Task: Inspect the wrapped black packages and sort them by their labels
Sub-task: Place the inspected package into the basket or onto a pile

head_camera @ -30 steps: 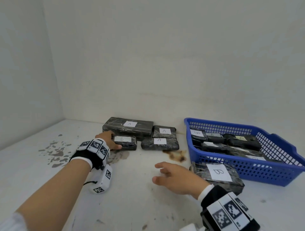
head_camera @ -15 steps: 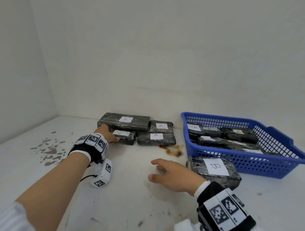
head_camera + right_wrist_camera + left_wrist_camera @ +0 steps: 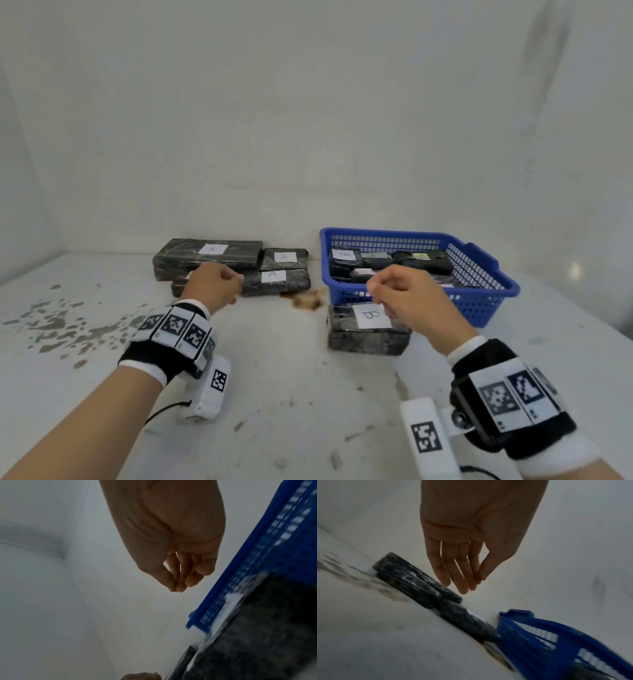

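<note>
Hands now hang lifted and empty: left hand (image 3: 214,286) off the A packages (image 3: 274,276), right hand (image 3: 407,301), seemingly loose-fingered, above the B package (image 3: 368,337).

You see four black packages (image 3: 219,265) lying flat by the wall, three showing "A". One marked "B" (image 3: 368,330) lies flat before the blue basket (image 3: 486,291), which holds more.
</note>
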Tool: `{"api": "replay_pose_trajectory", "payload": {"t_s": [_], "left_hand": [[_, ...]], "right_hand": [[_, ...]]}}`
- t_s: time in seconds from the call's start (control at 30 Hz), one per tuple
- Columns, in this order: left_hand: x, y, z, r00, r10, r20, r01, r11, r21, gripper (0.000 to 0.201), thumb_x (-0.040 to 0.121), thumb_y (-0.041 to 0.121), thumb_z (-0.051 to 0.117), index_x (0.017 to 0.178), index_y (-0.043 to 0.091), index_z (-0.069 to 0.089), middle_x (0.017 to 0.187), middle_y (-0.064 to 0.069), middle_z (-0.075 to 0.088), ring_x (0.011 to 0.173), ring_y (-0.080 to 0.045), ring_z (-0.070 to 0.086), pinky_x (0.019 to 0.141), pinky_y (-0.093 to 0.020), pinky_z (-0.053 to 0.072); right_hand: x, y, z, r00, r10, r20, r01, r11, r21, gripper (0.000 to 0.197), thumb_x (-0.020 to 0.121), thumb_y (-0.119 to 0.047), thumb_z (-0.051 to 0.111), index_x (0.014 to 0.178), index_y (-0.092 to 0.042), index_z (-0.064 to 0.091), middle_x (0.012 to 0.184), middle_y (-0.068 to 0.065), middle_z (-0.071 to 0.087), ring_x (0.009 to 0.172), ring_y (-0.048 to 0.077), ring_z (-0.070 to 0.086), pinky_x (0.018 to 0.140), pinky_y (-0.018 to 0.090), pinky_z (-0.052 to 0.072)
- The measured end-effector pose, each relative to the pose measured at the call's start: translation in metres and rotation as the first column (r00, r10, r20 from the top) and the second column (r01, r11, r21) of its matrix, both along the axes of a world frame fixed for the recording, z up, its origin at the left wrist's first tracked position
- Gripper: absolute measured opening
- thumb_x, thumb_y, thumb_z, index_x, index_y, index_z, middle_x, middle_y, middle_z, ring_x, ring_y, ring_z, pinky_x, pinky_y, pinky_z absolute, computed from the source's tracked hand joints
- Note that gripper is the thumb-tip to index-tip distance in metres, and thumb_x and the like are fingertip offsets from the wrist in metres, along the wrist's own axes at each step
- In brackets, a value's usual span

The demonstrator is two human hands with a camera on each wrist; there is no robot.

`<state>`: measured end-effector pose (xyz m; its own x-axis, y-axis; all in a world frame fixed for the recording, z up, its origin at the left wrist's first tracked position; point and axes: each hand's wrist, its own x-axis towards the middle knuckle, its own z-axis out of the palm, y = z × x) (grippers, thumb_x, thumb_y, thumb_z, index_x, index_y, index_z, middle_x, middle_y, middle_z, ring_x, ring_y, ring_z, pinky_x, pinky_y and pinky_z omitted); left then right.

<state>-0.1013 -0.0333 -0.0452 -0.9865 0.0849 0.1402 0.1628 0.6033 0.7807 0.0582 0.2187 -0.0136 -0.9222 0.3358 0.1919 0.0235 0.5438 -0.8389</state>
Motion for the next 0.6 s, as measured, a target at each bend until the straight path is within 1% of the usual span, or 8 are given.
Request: {"api": "replay_pose_trajectory", "payload": {"t_s": [0.07,0.17,0.2,0.27,0.3,0.4,0.5,0.6], "left_hand": [[0.014,0.016,-0.001,0.997,-0.064,0.042,0.063,0.998,0.002,0.017,0.093,0.020,0.060,0.078,0.016,0.065,0.086,-0.009,0.074,0.080,-0.022,0.070,0.080,-0.036,0.055],[0.033,0.043,-0.004,0.978,-0.174,0.118,0.179,0.983,-0.031,0.012,0.096,0.019,0.057,0.085,0.016,0.063,0.087,-0.002,0.070,0.070,-0.014,0.066,0.068,-0.028,0.053],[0.039,0.051,-0.004,0.967,-0.209,0.145,0.219,0.974,-0.052,0.011,0.096,0.021,0.056,0.089,0.015,0.062,0.087,-0.001,0.069,0.069,-0.012,0.065,0.065,-0.026,0.052],[0.048,0.065,-0.005,0.930,-0.285,0.231,0.314,0.945,-0.097,0.016,0.099,0.028,0.051,0.102,0.014,0.059,0.093,0.001,0.067,0.072,-0.010,0.064,0.062,-0.022,0.052],[0.053,0.070,-0.006,0.907,-0.317,0.278,0.357,0.928,-0.105,0.021,0.101,0.032,0.047,0.110,0.015,0.056,0.098,0.000,0.065,0.075,-0.010,0.063,0.062,-0.021,0.051],[0.063,0.080,-0.008,0.854,-0.375,0.360,0.428,0.901,-0.076,0.041,0.103,0.043,0.035,0.128,0.014,0.051,0.106,-0.003,0.059,0.085,-0.014,0.059,0.066,-0.022,0.051],[0.071,0.080,-0.012,0.843,-0.398,0.362,0.419,0.908,0.022,0.045,0.102,0.044,0.035,0.133,0.016,0.053,0.102,-0.003,0.062,0.090,-0.018,0.060,0.073,-0.027,0.053],[0.080,0.075,-0.008,0.864,-0.410,0.291,0.383,0.912,0.147,0.042,0.099,0.045,0.044,0.125,0.017,0.059,0.106,-0.004,0.066,0.093,-0.019,0.065,0.078,-0.031,0.056]], "right_hand": [[0.008,0.019,-0.005,0.994,-0.113,0.010,0.113,0.994,0.005,0.012,0.098,-0.022,0.060,0.088,-0.017,0.065,0.083,0.001,0.067,0.069,0.013,0.058,0.059,0.024,0.044],[0.015,0.039,-0.018,0.965,-0.233,0.121,0.231,0.972,0.032,0.018,0.101,-0.024,0.057,0.089,-0.011,0.059,0.094,0.006,0.064,0.077,0.019,0.058,0.065,0.028,0.049],[0.016,0.042,-0.022,0.955,-0.228,0.188,0.224,0.974,0.041,0.019,0.101,-0.027,0.055,0.097,-0.009,0.061,0.099,0.008,0.063,0.079,0.021,0.060,0.067,0.030,0.051],[0.016,0.046,-0.033,0.935,-0.151,0.322,0.146,0.988,0.040,0.040,0.102,-0.037,0.052,0.127,-0.007,0.058,0.114,0.010,0.063,0.084,0.021,0.064,0.069,0.029,0.055],[0.015,0.047,-0.037,0.925,-0.110,0.364,0.112,0.994,0.016,0.046,0.102,-0.041,0.050,0.134,-0.008,0.055,0.115,0.009,0.063,0.085,0.020,0.064,0.072,0.030,0.057],[0.016,0.046,-0.046,0.937,-0.033,0.348,0.060,0.996,-0.069,0.046,0.102,-0.045,0.050,0.132,-0.011,0.058,0.100,0.000,0.062,0.093,0.023,0.065,0.084,0.036,0.058],[0.018,0.040,-0.048,0.955,0.018,0.295,0.029,0.988,-0.153,0.049,0.098,-0.046,0.058,0.137,-0.017,0.052,0.113,-0.002,0.063,0.102,0.023,0.067,0.081,0.032,0.058],[0.018,0.035,-0.047,0.981,0.019,0.193,0.044,0.948,-0.315,0.038,0.092,-0.035,0.070,0.123,-0.018,0.056,0.122,0.006,0.063,0.099,0.029,0.070,0.087,0.039,0.060]]}}
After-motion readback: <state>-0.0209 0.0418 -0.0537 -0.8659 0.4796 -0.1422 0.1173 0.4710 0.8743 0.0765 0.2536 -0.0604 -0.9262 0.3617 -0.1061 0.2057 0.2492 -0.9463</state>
